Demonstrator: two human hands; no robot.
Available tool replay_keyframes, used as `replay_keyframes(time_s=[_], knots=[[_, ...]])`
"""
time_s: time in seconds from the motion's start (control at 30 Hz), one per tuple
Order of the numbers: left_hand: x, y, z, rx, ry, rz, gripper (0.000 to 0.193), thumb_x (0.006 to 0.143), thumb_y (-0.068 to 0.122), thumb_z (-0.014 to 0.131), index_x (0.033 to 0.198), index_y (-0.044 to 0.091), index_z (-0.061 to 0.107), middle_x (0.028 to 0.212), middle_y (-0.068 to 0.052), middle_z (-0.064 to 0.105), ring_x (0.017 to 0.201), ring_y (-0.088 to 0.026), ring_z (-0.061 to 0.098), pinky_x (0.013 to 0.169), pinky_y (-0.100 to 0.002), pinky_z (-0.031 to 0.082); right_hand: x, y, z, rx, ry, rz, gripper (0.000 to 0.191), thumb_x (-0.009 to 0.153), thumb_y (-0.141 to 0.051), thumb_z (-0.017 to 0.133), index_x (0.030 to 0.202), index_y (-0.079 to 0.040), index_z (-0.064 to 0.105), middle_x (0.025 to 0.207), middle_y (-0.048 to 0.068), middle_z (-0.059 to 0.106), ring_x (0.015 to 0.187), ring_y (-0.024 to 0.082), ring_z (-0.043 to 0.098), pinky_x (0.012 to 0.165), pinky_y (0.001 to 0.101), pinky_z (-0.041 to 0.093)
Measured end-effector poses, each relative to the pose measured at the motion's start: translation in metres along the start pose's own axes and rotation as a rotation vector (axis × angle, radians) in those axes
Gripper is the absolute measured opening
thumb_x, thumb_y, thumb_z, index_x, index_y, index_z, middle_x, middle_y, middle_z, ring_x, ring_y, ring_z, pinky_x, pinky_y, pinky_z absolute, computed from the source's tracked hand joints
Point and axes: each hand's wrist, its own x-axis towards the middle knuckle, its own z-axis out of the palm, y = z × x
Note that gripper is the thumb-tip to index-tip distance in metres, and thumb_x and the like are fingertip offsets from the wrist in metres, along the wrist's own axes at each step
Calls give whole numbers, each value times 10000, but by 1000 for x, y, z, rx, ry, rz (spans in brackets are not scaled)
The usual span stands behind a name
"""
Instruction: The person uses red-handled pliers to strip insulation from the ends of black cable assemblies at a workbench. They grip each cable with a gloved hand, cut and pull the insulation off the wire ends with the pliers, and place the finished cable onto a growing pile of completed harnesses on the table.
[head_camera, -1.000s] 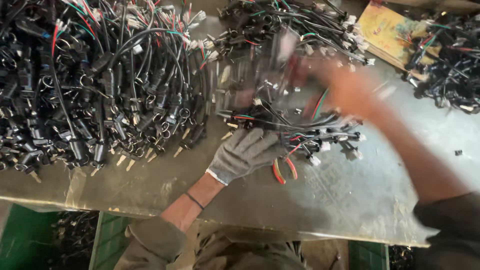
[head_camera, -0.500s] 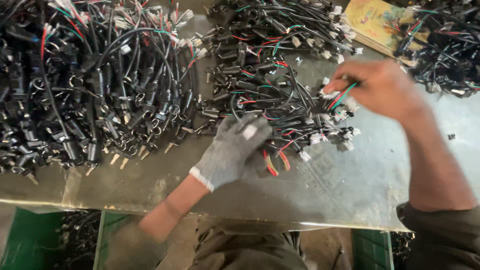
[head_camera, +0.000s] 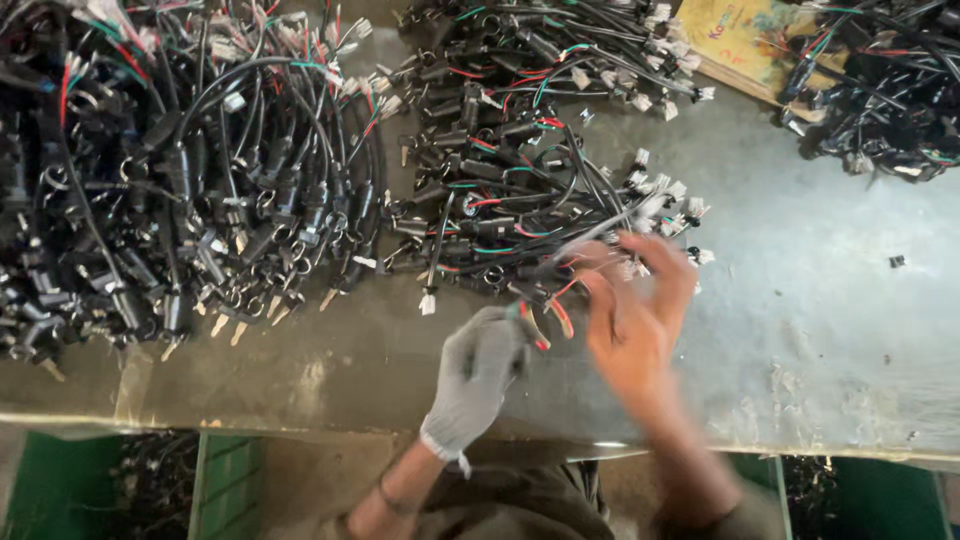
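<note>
I see the gloved left hand (head_camera: 478, 372) pinching red wire ends (head_camera: 545, 322) beside the middle harness pile (head_camera: 500, 190); the bare right hand (head_camera: 632, 320), blurred, grip unclear. Risk: snagging neighbouring looms.

The grey-gloved left hand (head_camera: 478, 372) curls its fingers inward, while the bare right hand (head_camera: 634, 318), motion-blurred, spreads its fingers forward beside it

grey knit glove on left hand (head_camera: 478, 375); right hand (head_camera: 632, 318) bare.

Four cable heaps (head_camera: 180, 190); two hands (head_camera: 640, 320); one cardboard box (head_camera: 750, 40).
</note>
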Motion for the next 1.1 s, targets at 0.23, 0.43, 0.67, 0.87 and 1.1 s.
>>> replay_keyframes(time_s=[0.23,0.43,0.67,0.87,1.1], knots=[[-27,-49,-21,121,29,-286,353,948,124,586,1290,47,628,961,10,685,756,-77,603,675,-256,519,-97,-11,33,1274,120,1329,324,1043,-336,509,1055,-27,604,768,128,623,673,236,599,621,336,464],[9,-31,-16,-491,-513,-364,465,1079,143,592,1528,27,568,1011,3,601,966,-115,573,902,-285,504,-99,-68,18,1142,-127,825,262,1054,-164,569,840,-15,595,909,122,701,638,185,496,574,284,461],[9,7,-29,-464,-165,140,246,1115,243,548,1089,4,603,905,-98,662,847,-228,656,787,-375,540,-103,-36,10,221,-499,150,104,961,-132,631,990,-33,644,675,76,617,527,230,598,489,333,443],[-2,-47,-47,-129,111,142,186,1121,177,520,984,61,572,934,-26,616,863,-101,566,793,-309,485,-68,-36,16,292,-508,417,154,978,-138,569,974,-62,703,707,114,613,597,262,599,563,376,470],[-33,-7,7,595,-153,518,144,1030,224,555,972,96,586,931,9,597,871,-113,575,745,-306,510,-23,-39,-33,958,-166,382,381,1115,-392,421,1056,-73,621,967,28,643,884,247,619,886,495,487]])
